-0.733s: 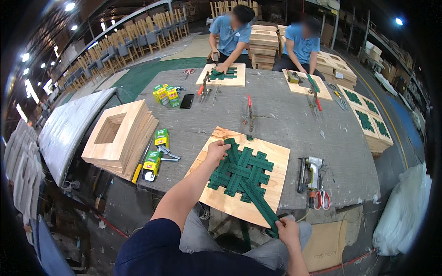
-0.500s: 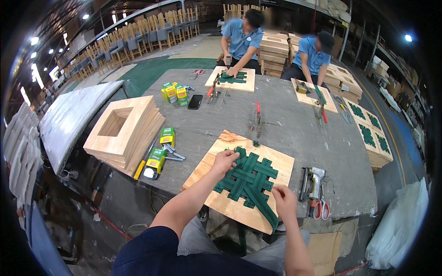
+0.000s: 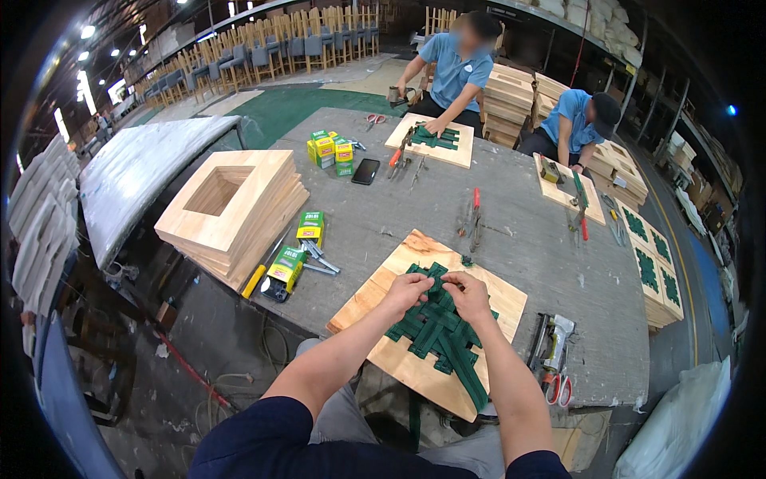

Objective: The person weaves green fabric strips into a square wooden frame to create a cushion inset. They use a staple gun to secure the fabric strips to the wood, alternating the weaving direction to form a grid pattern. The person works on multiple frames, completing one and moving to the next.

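A square light-wood panel (image 3: 371,296) lies at the table's near edge, crossed by woven dark green webbing straps (image 3: 437,329). One strap trails diagonally over the panel's near corner. At the far side of the weave, my left hand (image 3: 408,292) pinches a green webbing strap with thumb and forefinger. Close beside it, my right hand (image 3: 469,297) also has its fingers closed on that strap. The fingertips nearly meet, and the strap's end is partly hidden by them.
A staple gun (image 3: 554,343) and red-handled scissors (image 3: 560,390) lie right of the panel. Stacked wooden frames (image 3: 231,209), staple boxes (image 3: 286,263) and a yellow-handled tool (image 3: 254,281) are at left. Red-handled pliers (image 3: 475,215) lie beyond. Two co-workers (image 3: 459,72) work across the table.
My right hand has moved from the panel's near right side up to the far side, beside my left hand. The view has shifted. One co-worker's tool hand has moved off their panel to the left.
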`<state>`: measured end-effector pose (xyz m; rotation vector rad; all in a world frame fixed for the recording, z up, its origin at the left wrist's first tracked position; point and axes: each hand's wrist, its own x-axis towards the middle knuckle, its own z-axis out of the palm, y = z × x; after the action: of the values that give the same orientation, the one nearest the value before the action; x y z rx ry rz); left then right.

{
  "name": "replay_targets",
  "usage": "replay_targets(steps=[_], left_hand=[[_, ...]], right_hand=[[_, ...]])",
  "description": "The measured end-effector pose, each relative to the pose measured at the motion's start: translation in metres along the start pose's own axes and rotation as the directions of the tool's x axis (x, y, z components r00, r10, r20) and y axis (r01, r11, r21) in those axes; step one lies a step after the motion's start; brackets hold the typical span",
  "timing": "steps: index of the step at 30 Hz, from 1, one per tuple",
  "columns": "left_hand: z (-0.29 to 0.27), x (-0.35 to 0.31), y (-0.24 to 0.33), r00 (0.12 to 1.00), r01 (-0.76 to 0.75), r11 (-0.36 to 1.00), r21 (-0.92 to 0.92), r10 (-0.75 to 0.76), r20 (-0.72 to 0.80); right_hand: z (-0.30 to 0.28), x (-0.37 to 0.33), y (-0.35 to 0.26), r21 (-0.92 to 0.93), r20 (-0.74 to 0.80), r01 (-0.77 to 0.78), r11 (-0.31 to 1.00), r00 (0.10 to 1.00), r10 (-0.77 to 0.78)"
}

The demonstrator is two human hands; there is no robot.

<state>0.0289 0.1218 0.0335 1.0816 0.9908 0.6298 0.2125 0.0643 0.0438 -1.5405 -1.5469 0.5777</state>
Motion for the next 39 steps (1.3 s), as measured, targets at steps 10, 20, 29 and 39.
replay_targets(steps=[10,20,29,39], left_hand=[[0.018,-0.008,-0.027,0.676,-0.514,0.575,0.636,0.728,-0.112],[0.002,0.023,-0.020,0.800,-0.333,0.656,0.677,0.577,-0.166],[-0.006,0.067,-0.011,0.824,-0.103,0.563,0.820,0.511,-0.247],[-0.005,0.090,-0.006,0.840,0.048,0.515,0.856,0.442,-0.313]], right_hand=[[-0.001,0.003,-0.001,-0.161,-0.015,0.124,0.979,0.992,-0.128],[0.017,0.043,0.013,-0.144,0.025,0.078,0.987,0.997,-0.075],[0.047,0.097,0.041,-0.220,0.134,-0.135,0.966,0.977,0.167],[0.066,0.111,0.050,-0.456,0.056,-0.131,0.880,0.983,0.176]])
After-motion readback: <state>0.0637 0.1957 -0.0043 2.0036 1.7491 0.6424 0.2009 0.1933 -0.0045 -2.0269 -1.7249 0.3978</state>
